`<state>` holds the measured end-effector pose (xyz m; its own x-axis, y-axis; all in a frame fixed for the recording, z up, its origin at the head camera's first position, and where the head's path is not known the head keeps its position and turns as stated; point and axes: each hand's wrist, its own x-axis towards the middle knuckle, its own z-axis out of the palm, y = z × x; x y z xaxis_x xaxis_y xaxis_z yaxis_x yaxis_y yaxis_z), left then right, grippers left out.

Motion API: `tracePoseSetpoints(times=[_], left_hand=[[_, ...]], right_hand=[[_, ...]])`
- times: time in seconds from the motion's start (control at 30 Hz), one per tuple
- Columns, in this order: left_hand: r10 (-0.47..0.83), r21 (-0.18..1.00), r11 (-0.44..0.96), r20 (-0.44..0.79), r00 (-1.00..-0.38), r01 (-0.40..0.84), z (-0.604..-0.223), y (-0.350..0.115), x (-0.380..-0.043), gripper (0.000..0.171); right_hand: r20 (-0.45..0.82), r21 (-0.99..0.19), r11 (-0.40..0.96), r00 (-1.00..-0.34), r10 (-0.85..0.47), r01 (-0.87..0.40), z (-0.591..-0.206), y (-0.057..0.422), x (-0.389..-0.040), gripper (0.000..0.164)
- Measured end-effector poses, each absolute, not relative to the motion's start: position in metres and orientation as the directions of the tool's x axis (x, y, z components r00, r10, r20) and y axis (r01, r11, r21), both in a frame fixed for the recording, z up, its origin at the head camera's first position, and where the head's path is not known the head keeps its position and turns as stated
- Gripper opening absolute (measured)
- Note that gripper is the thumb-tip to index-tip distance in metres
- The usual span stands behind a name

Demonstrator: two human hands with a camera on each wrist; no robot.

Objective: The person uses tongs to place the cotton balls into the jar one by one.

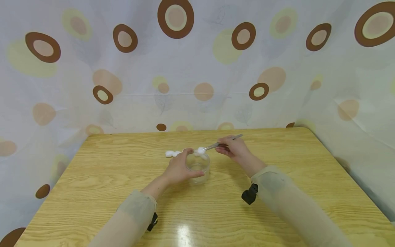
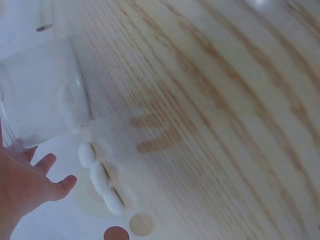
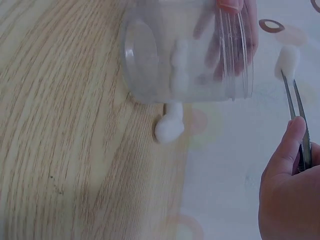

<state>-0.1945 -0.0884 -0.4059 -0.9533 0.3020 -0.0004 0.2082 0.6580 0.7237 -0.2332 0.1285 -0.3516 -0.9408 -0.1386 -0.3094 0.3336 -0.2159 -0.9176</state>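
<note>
My left hand (image 1: 176, 168) grips a clear jar (image 1: 197, 174) from its left side, thumb in front and fingers behind the rim. Between thumb and fingers, my right hand (image 1: 233, 148) pinches metal tweezers (image 1: 212, 146). Their tips hold a white cotton ball (image 3: 287, 62), which in the head view appears over the jar's far rim. Behind the jar, more cotton balls (image 1: 169, 153) lie in a row on the table; the left wrist view shows several of these cotton balls (image 2: 99, 176). The jar partly covers the row.
The wooden table (image 1: 117, 178) ends at a back edge beyond the row. A patterned curtain (image 1: 139, 75) hangs behind it and along both sides. Black wrist devices (image 1: 250, 194) sit at both sleeves.
</note>
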Motion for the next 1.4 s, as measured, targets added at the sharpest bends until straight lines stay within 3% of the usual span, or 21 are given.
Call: tracePoseSetpoints(times=[0.43,0.87,1.4], left_hand=[[0.301,0.716,0.666,-0.003,-0.954,0.208,-0.407,-0.087,-0.196,0.092],[0.296,0.701,0.681,0.005,-0.955,0.214,-0.407,-0.088,-0.196,0.093],[0.297,0.722,0.665,-0.019,-0.955,0.192,-0.407,-0.091,-0.195,0.094]], right_hand=[[-0.270,-0.942,-0.159,-0.949,-0.164,0.296,-0.354,0.120,-0.230,0.017],[-0.250,-0.960,-0.089,-0.956,-0.154,0.266,-0.351,0.121,-0.230,0.014],[-0.276,-0.940,-0.189,-0.958,-0.074,0.285,-0.349,0.130,-0.238,0.010]])
